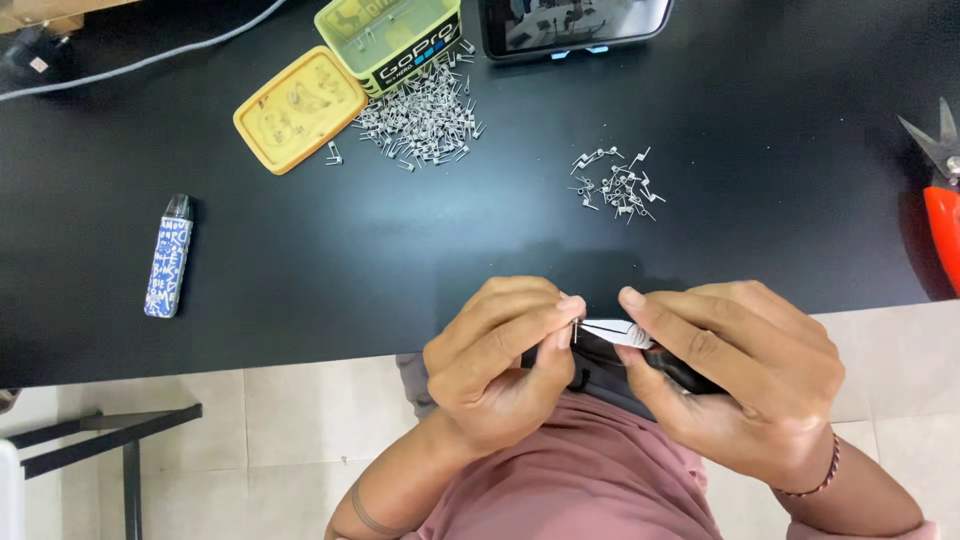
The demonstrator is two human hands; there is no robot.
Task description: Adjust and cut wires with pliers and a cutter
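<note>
Head view: just off the bench's near edge, the left hand pinches a tiny wire coil between thumb and fingertip, and the right hand clamps black-handled pliers whose tips meet it. The coil looks featherlight, stiff, easily bent — best held by its legs. Loose coils lie mid-bench.

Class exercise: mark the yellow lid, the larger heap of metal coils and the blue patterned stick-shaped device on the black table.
yellow lid (298, 108), head view, centre of its upturned inner face.
larger heap of metal coils (425, 118), head view, middle of the pile.
blue patterned stick-shaped device (168, 262), head view, middle of its body.
</note>
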